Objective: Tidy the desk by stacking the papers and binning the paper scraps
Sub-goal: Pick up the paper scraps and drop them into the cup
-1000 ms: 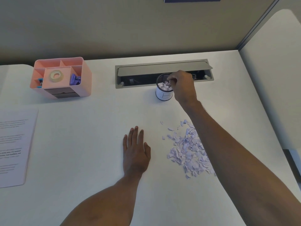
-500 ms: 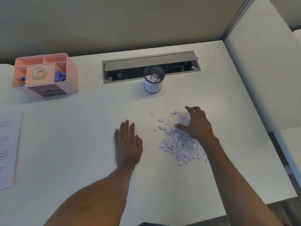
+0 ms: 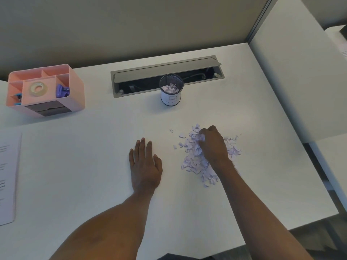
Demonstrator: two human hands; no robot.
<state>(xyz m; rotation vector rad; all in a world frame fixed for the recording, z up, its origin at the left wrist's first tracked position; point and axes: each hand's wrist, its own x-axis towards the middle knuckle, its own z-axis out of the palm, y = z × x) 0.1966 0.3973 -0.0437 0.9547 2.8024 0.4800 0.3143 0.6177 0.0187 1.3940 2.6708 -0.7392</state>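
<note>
Head view: the right hand (image 3: pixel 213 145) sits on the pile of lilac scraps (image 3: pixel 194 163) on the bench (image 3: pixel 90 162), fingers curled round a clump of them at the far side of the pile. The left hand (image 3: pixel 144 166) lies flat on the bench just left of the pile, fingers straight, holding nothing. The mesh bin (image 3: pixel 170 91), labelled B, stands upright beyond the pile, in front of the hatch (image 3: pixel 165 69), with some scraps inside. A printed paper (image 3: pixel 7 175) lies at the left edge. A pink organizer (image 3: pixel 73 94) with tape (image 3: pixel 38 89) stands at the far left.
</note>
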